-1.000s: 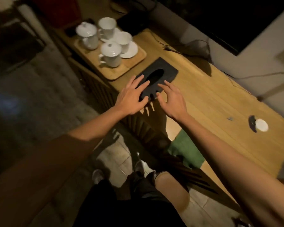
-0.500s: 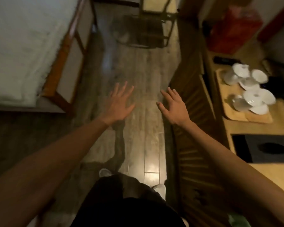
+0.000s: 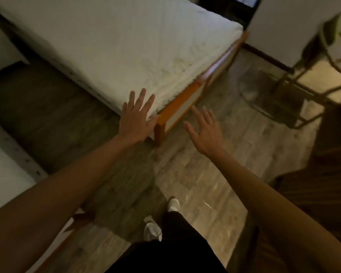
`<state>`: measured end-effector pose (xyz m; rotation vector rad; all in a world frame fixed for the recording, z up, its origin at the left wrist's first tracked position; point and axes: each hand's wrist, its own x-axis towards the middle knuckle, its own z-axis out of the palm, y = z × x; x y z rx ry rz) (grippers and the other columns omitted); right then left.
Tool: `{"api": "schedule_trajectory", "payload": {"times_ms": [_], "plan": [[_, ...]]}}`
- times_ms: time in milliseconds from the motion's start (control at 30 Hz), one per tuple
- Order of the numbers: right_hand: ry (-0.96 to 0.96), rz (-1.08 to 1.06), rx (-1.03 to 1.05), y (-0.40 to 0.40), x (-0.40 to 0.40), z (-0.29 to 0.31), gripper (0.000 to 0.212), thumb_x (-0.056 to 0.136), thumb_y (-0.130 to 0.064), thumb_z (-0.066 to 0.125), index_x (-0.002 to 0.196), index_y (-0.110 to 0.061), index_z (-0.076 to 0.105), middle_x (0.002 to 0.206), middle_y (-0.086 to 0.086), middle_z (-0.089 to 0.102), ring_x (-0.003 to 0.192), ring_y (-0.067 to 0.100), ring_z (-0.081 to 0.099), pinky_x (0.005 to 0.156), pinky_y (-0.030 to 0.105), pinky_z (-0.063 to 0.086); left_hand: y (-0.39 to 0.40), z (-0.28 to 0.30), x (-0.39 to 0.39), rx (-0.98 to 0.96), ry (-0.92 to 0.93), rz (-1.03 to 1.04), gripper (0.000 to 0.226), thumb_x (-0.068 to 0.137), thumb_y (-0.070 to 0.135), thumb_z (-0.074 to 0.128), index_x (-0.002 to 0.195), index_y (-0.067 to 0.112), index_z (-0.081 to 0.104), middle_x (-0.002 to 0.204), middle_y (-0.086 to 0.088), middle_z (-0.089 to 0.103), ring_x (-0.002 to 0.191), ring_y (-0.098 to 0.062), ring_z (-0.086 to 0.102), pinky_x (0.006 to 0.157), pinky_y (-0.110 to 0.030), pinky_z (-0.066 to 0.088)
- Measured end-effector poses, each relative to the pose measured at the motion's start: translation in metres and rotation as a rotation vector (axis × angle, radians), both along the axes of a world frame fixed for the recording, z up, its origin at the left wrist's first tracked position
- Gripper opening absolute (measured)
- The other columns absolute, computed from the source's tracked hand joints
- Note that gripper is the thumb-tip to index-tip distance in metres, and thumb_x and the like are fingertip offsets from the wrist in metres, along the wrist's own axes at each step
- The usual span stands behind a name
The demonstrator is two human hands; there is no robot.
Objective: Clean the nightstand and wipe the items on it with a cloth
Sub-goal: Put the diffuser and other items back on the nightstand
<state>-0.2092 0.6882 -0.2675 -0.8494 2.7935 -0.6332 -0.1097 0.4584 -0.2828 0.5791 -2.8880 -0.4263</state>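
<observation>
while both hands hang empty with fingers spread, left hand over the bed corner and right hand above the floor, no nightstand or cloth shows; best fetch the cloth first.

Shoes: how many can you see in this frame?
2. One white shoe is forward on the wood floor; the other sits nearer, partly covered by the dark trouser leg.
</observation>
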Motion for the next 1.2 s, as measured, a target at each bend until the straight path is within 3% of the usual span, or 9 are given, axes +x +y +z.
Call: {"api": "schedule_trajectory", "payload": {"times_ms": [333, 633, 933, 1200], "plan": [[0.163, 0.369, 0.089, -0.26, -0.088, -0.021, 0.072, 0.097, -0.075, 0.025, 0.159, -0.042, 0.015, 0.17, 0.003, 0.012, 0.157, 0.027, 0.007, 0.126, 0.055, 0.012, -0.21, -0.008, -0.015, -0.03, -0.052, 0.397, 0.071, 0.098, 0.06, 0.035, 0.159, 0.032, 0.012, 0.168, -0.004, 0.003, 0.154, -0.034, -0.003, 0.123, -0.058, 0.006], [0.146, 0.656, 0.155, -0.474, -0.154, -0.024, 0.07, 0.098, -0.075, 0.019, 0.16, -0.043, 0.01, 0.17, 0.002, 0.009, 0.158, 0.026, 0.003, 0.126, 0.054, 0.003, -0.364, -0.018, -0.027, 0.02, -0.117, 0.687, 0.071, 0.097, 0.058, 0.038, 0.159, 0.033, 0.012, 0.169, -0.003, 0.0, 0.154, -0.033, -0.005, 0.122, -0.058, 0.005], [0.149, 0.884, 0.169, -0.682, -0.15, -0.039, 0.073, 0.096, -0.075, 0.018, 0.16, -0.041, 0.01, 0.17, 0.003, 0.01, 0.157, 0.027, 0.003, 0.126, 0.053, 0.001, -0.514, -0.04, 0.025, 0.01, -0.134, 0.922, 0.073, 0.095, 0.061, 0.036, 0.158, 0.035, 0.011, 0.168, -0.003, 0.003, 0.154, -0.035, -0.001, 0.12, -0.059, 0.007], [0.103, 1.016, 0.205, -0.899, -0.109, -0.052, 0.072, 0.097, -0.074, 0.019, 0.16, -0.041, 0.007, 0.17, 0.004, 0.008, 0.157, 0.028, 0.002, 0.126, 0.055, 0.003, -0.686, -0.057, 0.076, 0.138, -0.133, 1.113, 0.075, 0.096, 0.061, 0.036, 0.159, 0.036, 0.004, 0.169, -0.002, -0.001, 0.154, -0.033, 0.0, 0.121, -0.059, 0.008]]}}
